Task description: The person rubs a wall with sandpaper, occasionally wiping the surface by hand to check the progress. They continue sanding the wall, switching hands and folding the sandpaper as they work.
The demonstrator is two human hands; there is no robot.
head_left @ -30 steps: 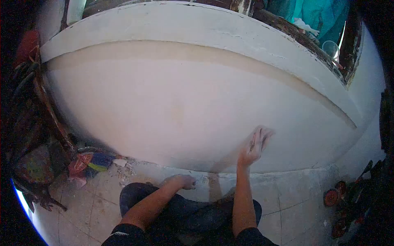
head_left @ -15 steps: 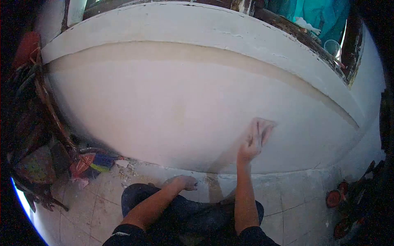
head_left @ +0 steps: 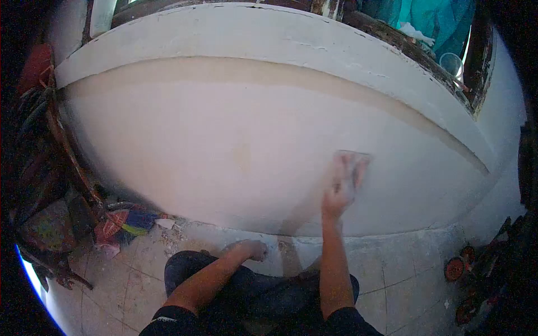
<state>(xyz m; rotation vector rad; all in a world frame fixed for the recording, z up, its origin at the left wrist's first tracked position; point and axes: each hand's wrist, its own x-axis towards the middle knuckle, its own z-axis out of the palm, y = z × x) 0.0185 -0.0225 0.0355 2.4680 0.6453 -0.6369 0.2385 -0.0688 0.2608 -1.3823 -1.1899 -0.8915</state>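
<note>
A white wall (head_left: pixel 185 140) with a smooth, dusty surface curves across the view in front of me. Against its right part, my right hand (head_left: pixel 341 185) presses a sheet of sandpaper (head_left: pixel 363 156), and both are blurred by motion. The sheet's thin upper edge shows past my fingertips; my palm and fingers cover most of it. My left hand (head_left: pixel 251 250) rests over my left knee, near the foot of the wall, its fingers curled in with nothing visible in them.
A white ledge (head_left: pixel 224 31) juts out above the wall. On the wooden window sill (head_left: pixel 386 39) stands a clear cup (head_left: pixel 450 64). Branches and colourful scraps (head_left: pixel 115 224) lie at the left on the tiled floor (head_left: pixel 106 285). A red-wheeled object (head_left: pixel 455 269) is at the right.
My right hand has slid the sandpaper slightly up and left along the wall. My left hand has stayed at my knee.
</note>
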